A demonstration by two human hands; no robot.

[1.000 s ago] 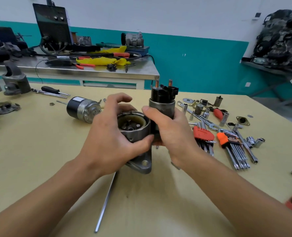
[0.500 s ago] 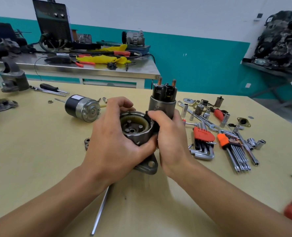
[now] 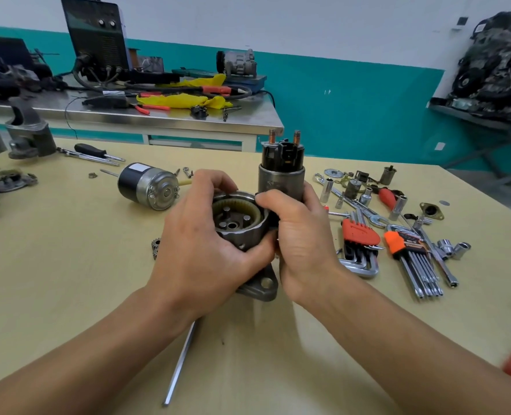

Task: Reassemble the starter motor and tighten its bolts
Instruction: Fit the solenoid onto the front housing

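The starter's grey drive housing [image 3: 242, 232] stands on its flange on the yellow table [image 3: 68, 280], its open top showing a yellowish ring gear and pins. My left hand [image 3: 200, 253] grips the housing from the left, thumb across its front. The solenoid [image 3: 281, 172], grey with a black cap and two copper studs, stands upright against the housing's right side. My right hand [image 3: 299, 238] grips the solenoid's lower body, thumb at the housing rim. The black-and-silver motor body [image 3: 148, 185] lies on its side behind my left hand.
A long thin rod [image 3: 179, 369] lies near the front edge. A small gear [image 3: 155, 247] sits left of my left hand. Orange hex-key sets [image 3: 362, 244], sockets [image 3: 398, 205] and wrenches crowd the right side. A screwdriver [image 3: 95, 152] and a metal casting [image 3: 29, 130] lie at the far left.
The housing and solenoid have turned in my hands, so the housing's open top and the solenoid's connector now face me more. My right thumb has slid down to the housing rim.
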